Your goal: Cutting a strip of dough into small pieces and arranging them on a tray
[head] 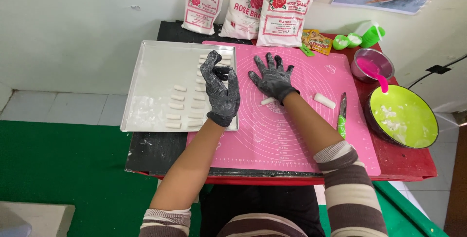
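Observation:
Both my hands wear black gloves dusted with flour. My left hand hovers over the right edge of a metal tray, fingers loosely curled, holding nothing that I can see. Several short white dough pieces lie in rows on the tray. My right hand lies flat with fingers spread on a pink silicone mat, pressing on a small dough piece that sticks out under the palm. Another dough piece lies on the mat to the right.
A green-handled knife lies at the mat's right edge. A green bowl and a small metal bowl with a pink spatula stand on the right. Three white flour bags lean on the wall. Small green cups stand behind.

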